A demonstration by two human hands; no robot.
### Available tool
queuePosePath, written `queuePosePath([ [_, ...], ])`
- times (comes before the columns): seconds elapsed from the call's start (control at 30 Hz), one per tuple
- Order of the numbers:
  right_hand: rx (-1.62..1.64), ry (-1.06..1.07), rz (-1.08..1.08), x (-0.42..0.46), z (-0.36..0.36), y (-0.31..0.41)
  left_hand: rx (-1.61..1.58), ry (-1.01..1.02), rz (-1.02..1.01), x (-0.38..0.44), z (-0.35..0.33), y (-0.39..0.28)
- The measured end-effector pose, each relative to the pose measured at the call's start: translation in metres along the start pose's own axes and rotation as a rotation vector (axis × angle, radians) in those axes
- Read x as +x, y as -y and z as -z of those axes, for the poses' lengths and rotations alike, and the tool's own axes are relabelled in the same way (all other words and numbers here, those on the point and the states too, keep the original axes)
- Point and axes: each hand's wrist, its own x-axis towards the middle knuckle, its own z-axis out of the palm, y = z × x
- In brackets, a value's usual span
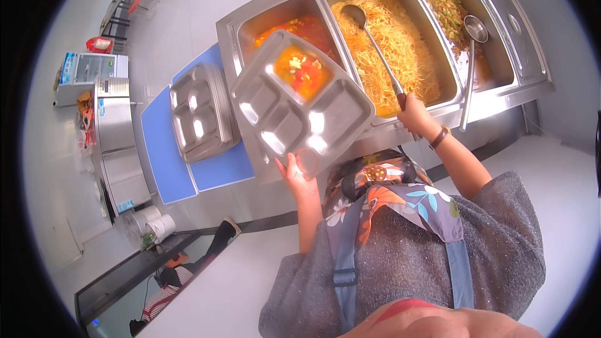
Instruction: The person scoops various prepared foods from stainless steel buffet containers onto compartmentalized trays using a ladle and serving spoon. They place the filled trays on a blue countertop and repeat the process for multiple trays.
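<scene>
My left hand (pixel 298 177) holds a divided metal tray (pixel 335 108) by its near edge; one compartment has a red and yellow tomato-and-egg-like dish (pixel 302 72), and the others are bare. The tray partly covers a steel pan (pixel 307 4) of similar red food. My right hand (pixel 414 113) grips the dark handle of a serving spoon (pixel 375 47). The spoon's bowl rests on yellow shredded food (pixel 399 51) in the middle pan. Farther right, a metal ladle (pixel 471 65) lies across a pan of green and brown food (pixel 443 9).
A stack of divided metal trays (pixel 202 112) stands on a blue-topped table (pixel 164 150) to the left. A closed metal lid (pixel 512 23) covers the far-right section. Steel cabinets (pixel 119 124) stand farther left. Another person's striped sleeve (pixel 162 298) shows at the lower left.
</scene>
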Motion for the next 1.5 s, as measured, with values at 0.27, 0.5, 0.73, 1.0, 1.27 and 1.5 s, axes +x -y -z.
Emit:
queuePosePath([
  [0.27,0.290,0.016,0.016,-0.025,0.036,-0.034,0.042,0.077,-0.054,-0.004,-0.009,0.022],
  [0.5,0.621,0.127,-0.030,-0.024,0.041,-0.027,0.080,0.132,-0.026,-0.003,-0.035,0.015],
  [0.73,0.804,0.246,-0.095,-0.008,0.044,-0.023,0.081,0.087,0.010,0.002,-0.045,0.016],
  [1.0,0.643,0.075,-0.014,-0.032,0.056,-0.022,0.097,0.234,-0.062,0.037,-0.048,0.023],
  [1.27,0.622,0.013,-0.033,-0.048,0.075,-0.026,0.077,0.264,-0.055,0.076,-0.070,0.040],
  [1.5,0.701,0.088,-0.061,-0.065,0.082,-0.033,0.027,0.345,-0.083,0.095,-0.094,0.039],
])
